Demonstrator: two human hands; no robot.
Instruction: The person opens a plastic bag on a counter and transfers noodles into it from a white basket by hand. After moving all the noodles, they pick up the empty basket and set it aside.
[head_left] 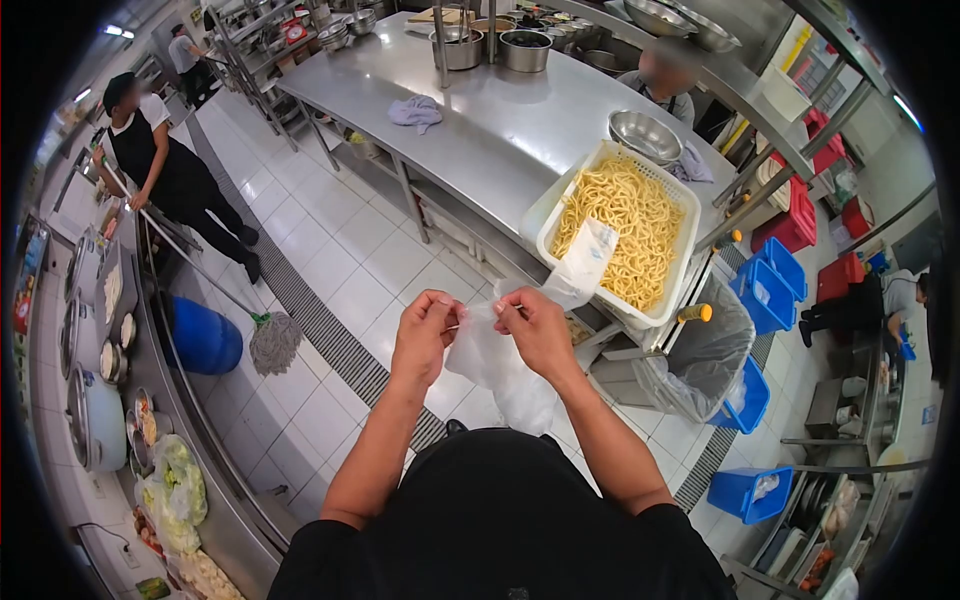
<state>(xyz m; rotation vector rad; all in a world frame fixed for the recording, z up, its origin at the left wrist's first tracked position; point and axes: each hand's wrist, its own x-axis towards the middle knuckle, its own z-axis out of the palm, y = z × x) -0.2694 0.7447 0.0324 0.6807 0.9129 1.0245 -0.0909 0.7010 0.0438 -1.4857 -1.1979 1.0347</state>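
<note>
Between my two hands hangs a thin, see-through plastic bag (490,352). My left hand (427,335) pinches one side of its top edge. My right hand (532,332) has its fingers closed on the other side. Just beyond my right hand, a strip of white plastic (588,262) lies partly over the noodles and the rim of the basket. Thick yellow noodles (640,225) fill the white basket (684,285), which is at the near right end of the steel table (370,72).
A metal bowl (645,135) and cloths (415,113) rest on the table. A lined bin (705,350) and blue tubs (750,495) stand right. At left, a person (165,165) holds a mop (274,342). Another person (670,85) is behind the table. Vegetables (175,495) lie on the left counter.
</note>
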